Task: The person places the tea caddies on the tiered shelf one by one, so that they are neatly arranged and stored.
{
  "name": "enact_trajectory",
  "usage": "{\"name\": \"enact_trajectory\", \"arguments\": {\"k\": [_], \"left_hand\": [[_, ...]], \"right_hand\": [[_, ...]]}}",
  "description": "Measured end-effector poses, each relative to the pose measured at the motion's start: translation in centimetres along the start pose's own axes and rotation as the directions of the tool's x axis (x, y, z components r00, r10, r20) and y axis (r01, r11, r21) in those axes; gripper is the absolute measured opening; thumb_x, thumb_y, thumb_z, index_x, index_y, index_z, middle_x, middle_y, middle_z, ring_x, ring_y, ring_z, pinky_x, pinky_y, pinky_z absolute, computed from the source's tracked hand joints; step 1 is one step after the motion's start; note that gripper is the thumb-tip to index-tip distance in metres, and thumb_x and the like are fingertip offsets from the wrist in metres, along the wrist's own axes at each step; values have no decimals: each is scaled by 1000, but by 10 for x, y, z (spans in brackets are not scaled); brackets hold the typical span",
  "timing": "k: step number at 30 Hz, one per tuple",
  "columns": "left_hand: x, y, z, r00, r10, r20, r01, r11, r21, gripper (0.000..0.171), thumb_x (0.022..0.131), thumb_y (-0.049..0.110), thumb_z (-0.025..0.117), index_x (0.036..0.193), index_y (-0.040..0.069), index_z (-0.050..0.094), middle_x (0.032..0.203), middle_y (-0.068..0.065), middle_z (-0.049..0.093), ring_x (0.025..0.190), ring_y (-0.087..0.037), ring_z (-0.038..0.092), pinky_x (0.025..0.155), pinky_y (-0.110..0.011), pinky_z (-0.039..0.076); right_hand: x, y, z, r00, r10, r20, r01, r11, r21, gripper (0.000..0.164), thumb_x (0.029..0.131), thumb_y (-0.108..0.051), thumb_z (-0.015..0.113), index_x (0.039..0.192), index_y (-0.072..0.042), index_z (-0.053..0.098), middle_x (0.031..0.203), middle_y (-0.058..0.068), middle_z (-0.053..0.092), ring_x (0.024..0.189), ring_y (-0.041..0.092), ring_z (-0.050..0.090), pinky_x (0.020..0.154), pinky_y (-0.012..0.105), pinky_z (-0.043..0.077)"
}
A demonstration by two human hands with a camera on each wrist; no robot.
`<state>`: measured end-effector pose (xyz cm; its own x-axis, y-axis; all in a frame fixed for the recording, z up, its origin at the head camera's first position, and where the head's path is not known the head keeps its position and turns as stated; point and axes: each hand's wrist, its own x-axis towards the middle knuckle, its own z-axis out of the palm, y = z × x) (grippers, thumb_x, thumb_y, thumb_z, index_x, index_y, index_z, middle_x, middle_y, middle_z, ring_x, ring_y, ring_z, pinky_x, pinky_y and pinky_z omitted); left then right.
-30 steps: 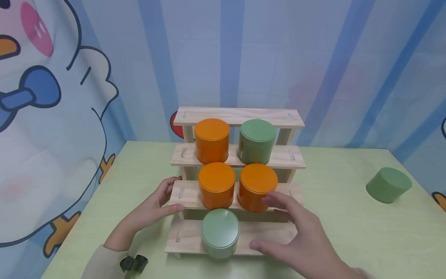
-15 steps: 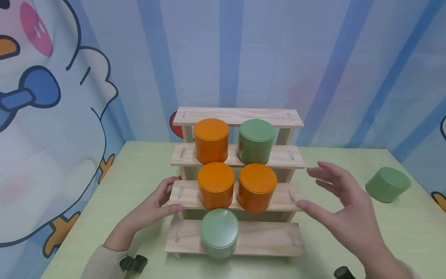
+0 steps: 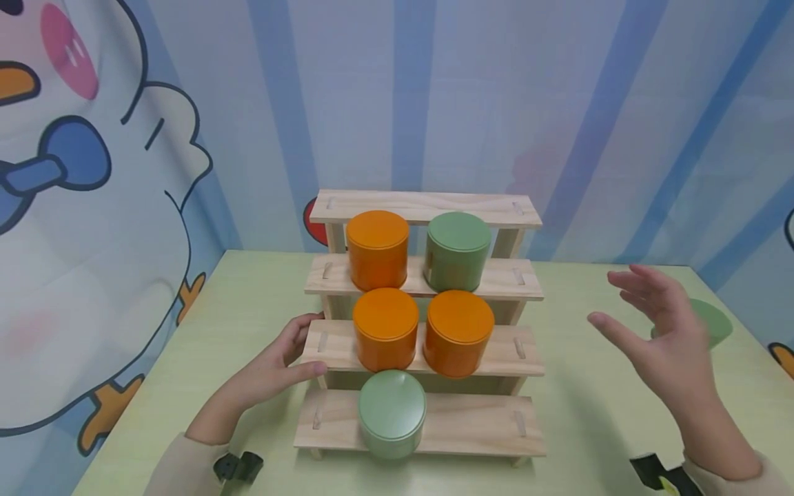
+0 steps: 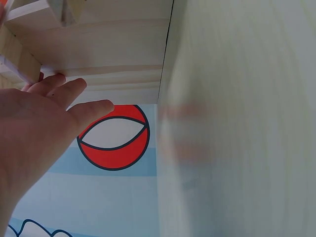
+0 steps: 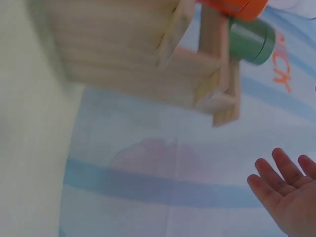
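Note:
A stepped wooden display rack (image 3: pixel 471 424) stands on the table. My left hand (image 3: pixel 273 372) holds its left side, thumb in front and fingertips reaching behind; the left wrist view shows the hand (image 4: pixel 44 118) against the wood. My right hand (image 3: pixel 664 337), empty with spread fingers, is above the table, right of the rack. It partly covers a green tin (image 3: pixel 713 320) in the head view. On the rack are a front green tin (image 3: pixel 392 413), two orange tins (image 3: pixel 386 331) (image 3: pixel 459 334) one step up, and an orange tin (image 3: pixel 377 251) beside a green tin (image 3: pixel 457 251) above.
The top board (image 3: pixel 424 209) of the rack lies close to the patterned backdrop (image 3: pixel 484 103). The pale green table (image 3: pixel 583 289) extends on both sides of the rack. Dark straps (image 3: pixel 238 467) sit at both wrists.
My right hand has moved away from the right orange tin, out to the right, and now overlaps the lone green tin. The left hand and the rack have stayed put.

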<state>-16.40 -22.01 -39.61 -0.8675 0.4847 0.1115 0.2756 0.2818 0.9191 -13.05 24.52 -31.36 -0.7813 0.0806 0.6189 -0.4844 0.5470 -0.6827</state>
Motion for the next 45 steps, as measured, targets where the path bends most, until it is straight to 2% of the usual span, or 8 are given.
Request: {"name": "enact_trajectory", "arguments": {"k": [7,12,17,23,30,35,38,45], "left_hand": [[1,-3,0,1000,10,8,-10,1000,-19,68,93,17,64,145,4,22,145,-19,41,133,-43,36,107,-70,19],[1,-3,0,1000,9,5,-9,1000,-15,68,93,17,65,145,5,22,145,-19,41,134,-42,35,108,-69,18],[0,-2,-1,1000,13,3,-13,1000,-5,68,93,18,65,145,5,22,145,-19,41,133,-42,36,107,-69,19],[0,-4,-1,1000,-2,1,2,1000,-6,69,93,18,65,145,6,22,146,-19,40,134,-43,34,107,-69,18],[-1,-3,-1,1000,-16,-2,16,1000,-21,69,92,18,66,145,8,22,147,-18,40,135,-43,33,108,-69,18],[0,-2,0,1000,-19,-3,19,1000,-12,69,92,18,66,145,7,22,147,-18,39,136,-43,32,108,-69,17],[0,-1,0,1000,-14,-2,14,1000,-7,69,92,19,66,144,6,23,146,-19,40,136,-44,32,108,-69,17],[-1,0,-1,1000,-7,1,7,1000,-3,69,93,19,66,144,5,23,146,-19,40,135,-43,33,108,-69,18]], "right_hand": [[7,33,-14,994,87,-69,-94,990,-109,70,81,3,73,141,-16,43,122,-24,51,113,-10,46,97,6,35],[7,50,-24,984,113,-134,-141,965,-223,73,81,-3,75,144,-18,41,133,-10,52,120,-10,42,104,12,31],[8,65,-35,973,150,-176,-195,940,-280,73,83,-6,75,145,-19,40,141,2,49,131,-1,40,108,14,27],[10,84,-47,957,186,-222,-249,920,-302,72,84,-9,74,147,-15,38,146,9,44,138,20,38,113,22,26],[8,104,-58,942,221,-254,-291,914,-284,72,88,-13,70,149,-12,33,149,14,39,140,28,32,117,31,22],[7,118,-65,917,280,-284,-359,890,-281,74,90,-16,68,151,-14,27,152,14,35,142,29,29,118,35,21],[7,145,-73,903,315,-293,-395,877,-273,77,89,-19,69,152,-17,25,153,12,33,142,29,28,118,38,19],[2,261,-97,892,319,-321,-420,847,-326,86,84,-37,73,151,-37,18,156,-5,28,144,22,25,118,42,20]]}}
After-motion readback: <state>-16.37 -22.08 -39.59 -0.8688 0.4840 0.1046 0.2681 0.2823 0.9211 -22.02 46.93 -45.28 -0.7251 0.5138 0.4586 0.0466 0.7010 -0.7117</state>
